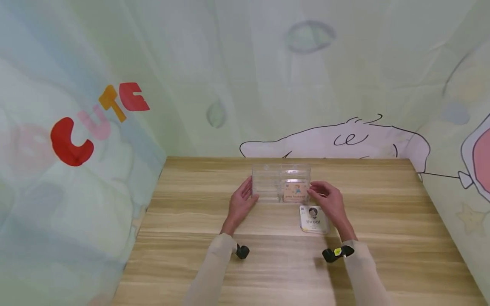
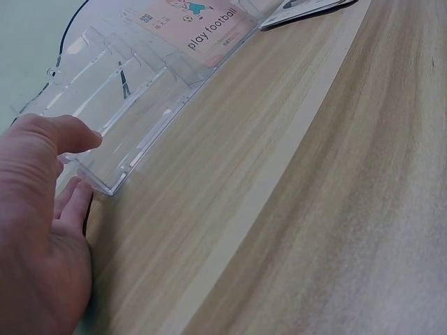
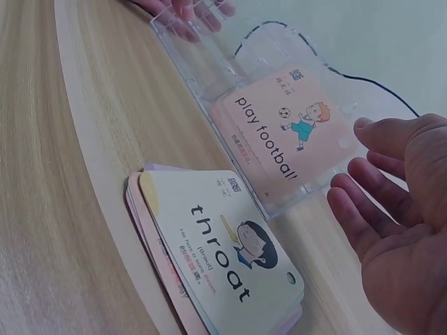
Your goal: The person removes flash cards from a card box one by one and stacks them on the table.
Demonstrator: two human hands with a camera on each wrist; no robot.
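A clear plastic card holder (image 1: pixel 266 182) with stepped compartments stands toward the table's back edge. In its right half sits an orange-pink "play football" card (image 3: pixel 279 132); the left half shows no card. My left hand (image 1: pixel 242 204) grips the holder's left end, thumb in front and fingers at the side edge. At the other end, my right hand (image 1: pixel 331 202) has its fingers loosely bent beside the holder's right edge, with nothing in them. Just in front of the holder, near the right hand, lies a stack of rounded cards (image 3: pixel 230 258), a "throat" card on top.
The wood-grain table (image 1: pixel 275 272) runs up to a printed curtain (image 1: pixel 245 85) at the back and sides. A black wrist camera (image 1: pixel 242 251) is on the left wrist, and another camera (image 1: pixel 331 254) is on the right.
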